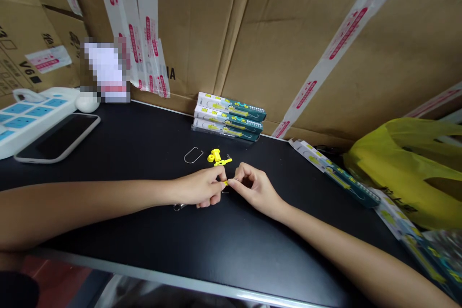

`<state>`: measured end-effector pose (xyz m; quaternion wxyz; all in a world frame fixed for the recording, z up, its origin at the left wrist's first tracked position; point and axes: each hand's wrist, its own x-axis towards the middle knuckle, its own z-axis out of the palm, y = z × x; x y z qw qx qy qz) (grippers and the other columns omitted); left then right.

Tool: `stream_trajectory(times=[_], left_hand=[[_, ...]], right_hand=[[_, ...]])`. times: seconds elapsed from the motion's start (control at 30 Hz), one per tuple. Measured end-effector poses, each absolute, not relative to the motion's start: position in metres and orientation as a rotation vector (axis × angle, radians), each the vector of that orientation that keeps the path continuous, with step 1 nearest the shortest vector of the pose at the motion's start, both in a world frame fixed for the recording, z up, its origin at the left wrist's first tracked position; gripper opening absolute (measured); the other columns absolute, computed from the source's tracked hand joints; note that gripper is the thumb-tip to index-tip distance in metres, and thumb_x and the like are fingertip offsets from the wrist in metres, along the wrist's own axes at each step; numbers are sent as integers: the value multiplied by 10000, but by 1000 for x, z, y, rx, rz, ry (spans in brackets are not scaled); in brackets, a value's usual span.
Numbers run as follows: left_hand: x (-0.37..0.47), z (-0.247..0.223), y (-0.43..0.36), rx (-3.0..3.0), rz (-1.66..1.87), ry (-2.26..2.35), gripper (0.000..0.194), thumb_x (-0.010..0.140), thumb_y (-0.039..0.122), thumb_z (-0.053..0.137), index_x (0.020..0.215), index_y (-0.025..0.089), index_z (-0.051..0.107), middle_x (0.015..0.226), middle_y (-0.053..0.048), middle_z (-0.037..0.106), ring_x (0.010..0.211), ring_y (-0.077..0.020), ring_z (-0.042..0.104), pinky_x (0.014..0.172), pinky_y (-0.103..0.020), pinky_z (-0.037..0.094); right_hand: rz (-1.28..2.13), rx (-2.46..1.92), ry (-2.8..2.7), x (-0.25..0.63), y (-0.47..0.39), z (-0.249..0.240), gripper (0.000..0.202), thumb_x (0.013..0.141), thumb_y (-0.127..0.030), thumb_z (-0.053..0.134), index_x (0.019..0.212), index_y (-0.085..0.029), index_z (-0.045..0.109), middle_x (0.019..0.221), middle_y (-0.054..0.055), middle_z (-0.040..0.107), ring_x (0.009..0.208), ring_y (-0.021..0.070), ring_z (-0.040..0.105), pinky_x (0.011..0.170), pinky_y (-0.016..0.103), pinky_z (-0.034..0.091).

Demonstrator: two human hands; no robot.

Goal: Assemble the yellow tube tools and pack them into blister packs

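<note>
Near the middle of the black table, my left hand (205, 186) pinches a small yellow part (226, 183). Fingertips of my right hand (254, 187) meet it from the right, closed on a thin metal piece (236, 179) at the yellow part's end. A thin hooked wire shows just below the fingertips. Beyond the hands lie a yellow cap-like piece (215, 154), a small yellow ring (210, 158), a flat yellow piece (223, 162) and a small spring (228, 157). A bent wire loop (194, 155) rests to their left. A metal tube (178, 207) is partly hidden under my left hand.
Stacked packaged boxes (228, 116) stand against the cardboard (202, 24) at the back. At left are a phone (59, 137) and a white power strip (34, 113). Another package (335, 172) and a yellow bag (400, 168) lie at right. The table's front edge (162, 276) is near me.
</note>
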<state>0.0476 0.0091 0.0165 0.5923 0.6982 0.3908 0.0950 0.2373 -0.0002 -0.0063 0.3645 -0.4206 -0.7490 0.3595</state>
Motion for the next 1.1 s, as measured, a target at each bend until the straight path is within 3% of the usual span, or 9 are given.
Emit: stream_trajectory(times=[0.33,0.6,1.1], left_hand=[[45,19,17,1384,193,800,87,928,202,350,848,216,321,521,93,479,298,-43,349,296,-129,266],[46,12,9,1553,246,866,71,934,239,349,879,234,304,541,112,437,292,-42,361,280,-123,290],[43,17,19,1466,122,839,94,906,247,391,868,181,444,528,96,417,307,-39,363,294,-144,280]], right_hand=[[971,-1059,-1945,239,1,-6,347,796,-433,649,667,-202,424,649,-23,492,585,110,424,550,249,366],[936,-1069,-1968,238,1,-6,330,791,-405,666,668,-196,441,659,-20,511,599,112,446,563,249,376],[1321,-986,-1844,248,9,-4,325,743,-387,726,691,-177,484,588,-54,485,512,72,413,494,216,329]])
